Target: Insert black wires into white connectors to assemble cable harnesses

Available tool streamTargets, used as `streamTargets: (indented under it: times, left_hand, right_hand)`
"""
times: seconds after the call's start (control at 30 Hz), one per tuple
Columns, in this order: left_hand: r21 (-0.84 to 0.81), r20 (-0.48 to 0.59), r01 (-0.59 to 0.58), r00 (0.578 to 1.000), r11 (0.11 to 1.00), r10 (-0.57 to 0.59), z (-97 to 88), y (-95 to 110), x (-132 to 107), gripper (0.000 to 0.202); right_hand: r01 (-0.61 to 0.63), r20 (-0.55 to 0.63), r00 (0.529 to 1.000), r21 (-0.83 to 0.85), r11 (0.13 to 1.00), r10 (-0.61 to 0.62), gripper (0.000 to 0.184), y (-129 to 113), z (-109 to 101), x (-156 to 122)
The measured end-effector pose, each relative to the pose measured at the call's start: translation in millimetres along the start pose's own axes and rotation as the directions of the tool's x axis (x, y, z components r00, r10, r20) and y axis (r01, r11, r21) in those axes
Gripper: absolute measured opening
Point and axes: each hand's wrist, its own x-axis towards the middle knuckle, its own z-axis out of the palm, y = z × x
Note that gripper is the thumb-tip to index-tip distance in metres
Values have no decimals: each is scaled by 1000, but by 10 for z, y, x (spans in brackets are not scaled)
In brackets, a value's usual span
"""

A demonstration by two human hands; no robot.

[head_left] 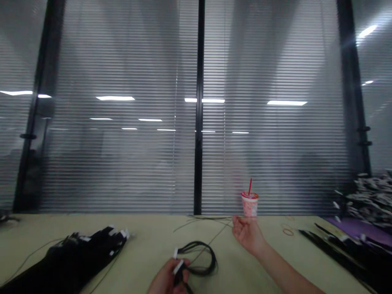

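My left hand [168,279] is at the bottom centre, closed round a coiled bundle of thin black cable [199,259] with small white tags on it. The coil loops out to the right of the hand over the pale table [147,241]. My right hand [246,232] is stretched forward, fingers pinched on a thin strand of wire [214,237] that runs back toward the coil. A further length of the same thin wire trails across the table toward the window.
A heap of black tagged cables [76,257] lies at the left. More black cables [333,245] and a pile of tagged bundles [370,200] are at the right, over a purple mat [361,226]. A cup with a red straw [250,203] stands by the blinds. Rubber bands [288,231] lie nearby.
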Motion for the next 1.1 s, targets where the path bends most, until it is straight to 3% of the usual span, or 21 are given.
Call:
streamTargets:
  times: [0.13, 0.27, 0.43, 0.5, 0.57, 0.67, 0.73, 0.83, 0.97, 1.1]
  left_hand:
    - [81, 39, 22, 999, 996, -25, 72, 68, -131, 31]
    - [223, 85, 153, 981, 963, -176, 146, 123, -175, 50]
    - [209, 95, 224, 964, 952, -248, 188, 202, -248, 44]
    - [238, 84, 241, 960, 941, -268, 186, 220, -263, 43]
    - [292, 81, 243, 958, 925, -276, 185, 226, -275, 39]
    - [323, 78, 243, 956, 915, -282, 196, 236, -291, 33]
    - [350, 100, 216, 959, 911, -265, 213, 256, -306, 31]
    - [427, 140, 164, 960, 889, -244, 236, 292, -327, 32]
    - [471, 156, 155, 954, 868, -255, 224, 299, -330, 32]
    - [483, 175, 138, 952, 865, -250, 178, 269, -315, 35]
  right_hand:
    - [-76, -147, 985, 67, 995, 85, 10, -61, -98, 23]
    - [-163, -185, 968, 37, 986, 167, 6, -14, -102, -16]
    - [-316, -18, 949, -83, 945, 315, 24, 179, 278, -323]
    - [-354, 110, 920, -170, 920, 375, 20, 264, 456, -505]
    - [-288, 255, 885, -356, 889, 389, 13, 355, 585, -680]
    - [-176, 243, 907, -525, 833, 345, 17, 489, 662, -836]
    - [-143, 198, 933, -562, 814, 300, 15, 543, 660, -864]
    - [-41, 224, 947, -624, 780, 230, 15, 558, 638, -859]
    - [62, 259, 951, -693, 718, 168, 16, 546, 624, -855]
    - [85, 295, 942, -672, 736, 160, 17, 562, 618, -864]
